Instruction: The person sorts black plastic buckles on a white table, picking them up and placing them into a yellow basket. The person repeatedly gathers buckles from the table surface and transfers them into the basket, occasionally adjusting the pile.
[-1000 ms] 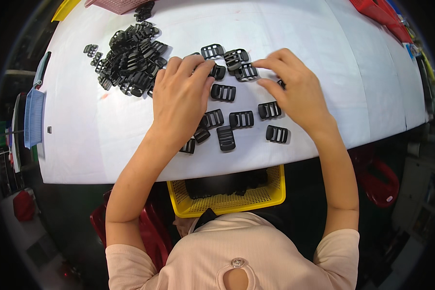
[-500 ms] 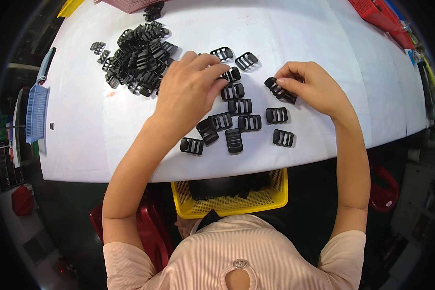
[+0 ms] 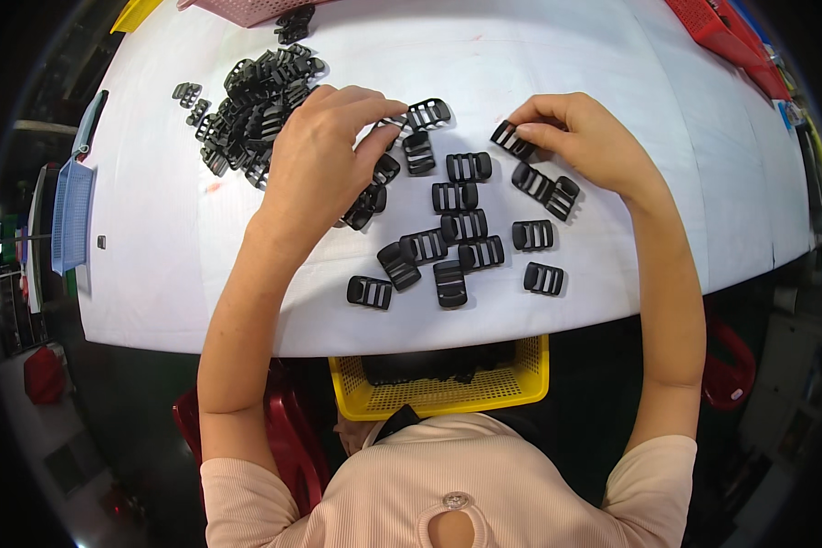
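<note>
My left hand (image 3: 324, 146) is over the right side of a heap of black plastic strap buckles (image 3: 269, 96). Its thumb and forefinger close around one black buckle (image 3: 393, 126); more buckles lie partly hidden under the palm. Across a gap, my right hand (image 3: 571, 137) pinches another black buckle (image 3: 510, 140) by its edge, tilted just above the cloth. Below that hand two buckles (image 3: 532, 182) lie end to end. Between and in front of my hands, several single buckles (image 3: 464, 226) are spread flat, some touching, their slots showing.
A white cloth covers the table (image 3: 173, 283). A yellow basket (image 3: 447, 397) with dark pieces inside sits below its near edge. Pink (image 3: 247, 11) and red baskets (image 3: 721, 41) stand at the far side; a blue basket (image 3: 71, 215) hangs by the left edge.
My right hand has let go of one buckle, which now lies below it, and holds another slightly farther off. My left hand has shifted left, uncovering more loose buckles.
</note>
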A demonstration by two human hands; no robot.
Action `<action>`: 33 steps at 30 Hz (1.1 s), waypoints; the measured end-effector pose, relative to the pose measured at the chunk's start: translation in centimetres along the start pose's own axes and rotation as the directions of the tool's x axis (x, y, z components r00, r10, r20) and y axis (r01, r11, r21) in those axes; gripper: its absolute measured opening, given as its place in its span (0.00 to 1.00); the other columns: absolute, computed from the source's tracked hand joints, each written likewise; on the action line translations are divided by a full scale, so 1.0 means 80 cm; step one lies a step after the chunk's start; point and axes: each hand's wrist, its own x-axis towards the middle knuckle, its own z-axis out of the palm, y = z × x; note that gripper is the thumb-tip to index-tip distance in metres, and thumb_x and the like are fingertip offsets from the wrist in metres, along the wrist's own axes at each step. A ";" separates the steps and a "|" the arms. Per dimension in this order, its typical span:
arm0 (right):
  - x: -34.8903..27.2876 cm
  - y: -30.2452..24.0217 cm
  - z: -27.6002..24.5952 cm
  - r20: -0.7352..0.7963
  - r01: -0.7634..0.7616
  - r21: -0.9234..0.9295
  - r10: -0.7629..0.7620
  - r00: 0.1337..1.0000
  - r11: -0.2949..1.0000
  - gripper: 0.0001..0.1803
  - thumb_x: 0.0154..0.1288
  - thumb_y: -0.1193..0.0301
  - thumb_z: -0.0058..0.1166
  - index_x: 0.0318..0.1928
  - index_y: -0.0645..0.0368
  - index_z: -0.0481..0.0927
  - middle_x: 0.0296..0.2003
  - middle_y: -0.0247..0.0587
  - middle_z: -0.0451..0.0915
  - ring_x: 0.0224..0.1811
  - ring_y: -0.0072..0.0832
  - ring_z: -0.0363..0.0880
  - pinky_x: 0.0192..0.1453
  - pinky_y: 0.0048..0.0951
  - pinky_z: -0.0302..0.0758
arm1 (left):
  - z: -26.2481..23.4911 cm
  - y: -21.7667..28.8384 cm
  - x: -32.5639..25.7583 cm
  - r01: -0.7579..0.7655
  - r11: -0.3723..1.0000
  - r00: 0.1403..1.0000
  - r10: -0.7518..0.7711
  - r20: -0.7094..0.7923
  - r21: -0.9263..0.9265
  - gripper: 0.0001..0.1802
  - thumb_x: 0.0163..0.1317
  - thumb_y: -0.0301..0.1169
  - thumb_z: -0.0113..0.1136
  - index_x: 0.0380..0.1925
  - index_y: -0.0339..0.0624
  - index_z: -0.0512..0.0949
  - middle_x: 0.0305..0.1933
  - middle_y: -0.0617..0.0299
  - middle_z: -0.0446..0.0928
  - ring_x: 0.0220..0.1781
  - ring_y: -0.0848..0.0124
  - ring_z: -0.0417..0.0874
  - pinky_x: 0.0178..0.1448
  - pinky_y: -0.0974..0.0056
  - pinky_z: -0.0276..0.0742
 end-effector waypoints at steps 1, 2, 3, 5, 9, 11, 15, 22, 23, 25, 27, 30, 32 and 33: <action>0.002 0.002 -0.003 -0.034 -0.037 -0.058 0.035 0.999 0.998 0.11 0.64 0.70 0.57 0.44 0.59 0.83 0.35 0.40 0.83 0.42 0.32 0.81 0.47 0.30 0.76 | 0.001 -0.001 -0.001 0.008 1.000 1.000 -0.008 0.002 0.005 0.09 0.56 0.29 0.66 0.37 0.42 0.86 0.40 0.60 0.83 0.43 0.59 0.80 0.48 0.58 0.77; 0.004 0.002 -0.004 -0.070 -0.075 -0.114 0.068 0.995 0.991 0.11 0.64 0.68 0.57 0.44 0.58 0.83 0.36 0.41 0.83 0.44 0.34 0.82 0.48 0.32 0.76 | 0.004 -0.002 -0.003 0.016 1.000 1.000 -0.016 0.005 0.010 0.09 0.56 0.30 0.66 0.37 0.42 0.86 0.40 0.59 0.83 0.44 0.59 0.80 0.49 0.57 0.77; 0.001 -0.001 0.006 -0.243 0.008 -0.451 -0.131 0.961 0.893 0.10 0.62 0.70 0.58 0.44 0.57 0.83 0.39 0.40 0.82 0.43 0.35 0.82 0.47 0.33 0.76 | 0.006 -0.002 -0.004 0.025 1.000 1.000 -0.025 0.007 0.016 0.09 0.55 0.30 0.66 0.37 0.41 0.86 0.40 0.59 0.83 0.44 0.58 0.80 0.49 0.57 0.77; 0.008 -0.009 0.018 -0.205 0.188 -0.434 -0.300 0.931 0.881 0.10 0.61 0.71 0.59 0.43 0.56 0.83 0.40 0.37 0.81 0.43 0.36 0.81 0.48 0.34 0.76 | 0.013 -0.004 -0.004 0.026 0.999 0.999 -0.027 0.033 0.042 0.10 0.55 0.30 0.67 0.36 0.40 0.85 0.40 0.59 0.83 0.45 0.58 0.80 0.50 0.57 0.77; 0.039 -0.010 0.062 -0.142 0.492 -0.515 -0.636 0.759 0.702 0.08 0.58 0.72 0.61 0.40 0.54 0.83 0.42 0.34 0.80 0.46 0.35 0.78 0.47 0.37 0.76 | 0.021 -0.002 -0.004 0.047 0.998 0.996 -0.049 0.080 0.032 0.10 0.55 0.28 0.65 0.38 0.38 0.84 0.41 0.58 0.82 0.46 0.57 0.80 0.51 0.56 0.77; 0.056 -0.013 0.067 -0.087 0.551 -0.574 -0.714 0.695 0.606 0.07 0.59 0.71 0.61 0.39 0.54 0.83 0.39 0.35 0.81 0.43 0.35 0.79 0.47 0.36 0.77 | 0.022 -0.003 -0.006 0.065 0.998 0.994 -0.065 0.087 0.001 0.10 0.56 0.27 0.64 0.38 0.37 0.84 0.41 0.57 0.82 0.46 0.57 0.80 0.51 0.56 0.77; 0.057 -0.028 0.045 -0.080 0.348 -0.434 -0.421 0.904 0.831 0.10 0.61 0.68 0.60 0.42 0.56 0.83 0.32 0.37 0.82 0.38 0.35 0.80 0.46 0.35 0.76 | 0.022 -0.010 -0.007 0.058 0.997 0.996 -0.055 0.074 -0.040 0.11 0.57 0.26 0.64 0.42 0.38 0.83 0.41 0.55 0.83 0.42 0.57 0.82 0.49 0.59 0.78; 0.043 -0.014 0.019 -0.166 0.263 -0.585 -0.431 0.887 0.767 0.15 0.59 0.68 0.62 0.46 0.57 0.82 0.36 0.38 0.80 0.36 0.32 0.77 0.42 0.31 0.75 | 0.023 -0.006 0.010 0.248 0.908 0.969 -0.231 0.090 -0.338 0.14 0.63 0.27 0.60 0.49 0.40 0.81 0.37 0.50 0.85 0.34 0.61 0.86 0.43 0.64 0.80; 0.040 -0.024 0.021 -0.109 0.325 -0.535 -0.445 0.889 0.780 0.14 0.59 0.68 0.61 0.46 0.55 0.83 0.37 0.39 0.80 0.39 0.36 0.78 0.46 0.33 0.75 | 0.024 -0.010 0.011 0.243 0.915 0.970 -0.223 0.098 -0.323 0.15 0.62 0.29 0.60 0.49 0.40 0.81 0.38 0.52 0.85 0.34 0.60 0.85 0.44 0.64 0.80; 0.032 -0.043 0.033 0.011 0.425 -0.375 -0.454 0.891 0.824 0.12 0.56 0.70 0.62 0.42 0.54 0.84 0.40 0.38 0.80 0.43 0.38 0.79 0.49 0.37 0.76 | 0.031 -0.025 0.014 0.208 0.953 0.978 -0.194 0.080 -0.221 0.14 0.61 0.30 0.61 0.47 0.40 0.82 0.37 0.53 0.85 0.33 0.59 0.84 0.44 0.63 0.80; 0.024 -0.047 0.057 0.055 0.541 -0.468 -0.588 0.807 0.699 0.11 0.55 0.70 0.63 0.40 0.55 0.84 0.39 0.37 0.80 0.45 0.38 0.79 0.50 0.37 0.77 | 0.033 -0.029 0.013 0.184 0.979 0.982 -0.179 0.067 -0.090 0.13 0.60 0.33 0.63 0.43 0.39 0.84 0.38 0.57 0.85 0.36 0.58 0.83 0.46 0.61 0.78; 0.023 -0.046 0.073 0.082 0.559 -0.570 -0.635 0.768 0.602 0.10 0.55 0.70 0.63 0.39 0.55 0.85 0.38 0.37 0.81 0.45 0.36 0.79 0.50 0.38 0.77 | 0.033 -0.034 0.002 0.078 0.995 0.990 -0.069 -0.123 0.069 0.12 0.60 0.34 0.64 0.42 0.41 0.84 0.41 0.57 0.83 0.42 0.58 0.82 0.49 0.59 0.76; 0.024 -0.046 0.071 0.102 0.494 -0.617 -0.560 0.822 0.613 0.10 0.55 0.70 0.63 0.38 0.55 0.85 0.40 0.37 0.81 0.45 0.35 0.79 0.50 0.38 0.77 | 0.015 -0.020 -0.003 0.094 0.995 0.993 -0.092 -0.079 0.025 0.10 0.59 0.32 0.65 0.40 0.43 0.84 0.43 0.57 0.81 0.47 0.58 0.80 0.52 0.58 0.75; 0.027 -0.044 0.069 0.081 0.491 -0.576 -0.552 0.830 0.654 0.09 0.54 0.71 0.63 0.38 0.55 0.85 0.40 0.37 0.81 0.44 0.35 0.79 0.49 0.37 0.77 | 0.005 -0.015 -0.008 0.069 0.998 0.996 -0.069 -0.049 0.003 0.10 0.59 0.32 0.65 0.40 0.43 0.84 0.44 0.57 0.81 0.48 0.58 0.80 0.52 0.58 0.75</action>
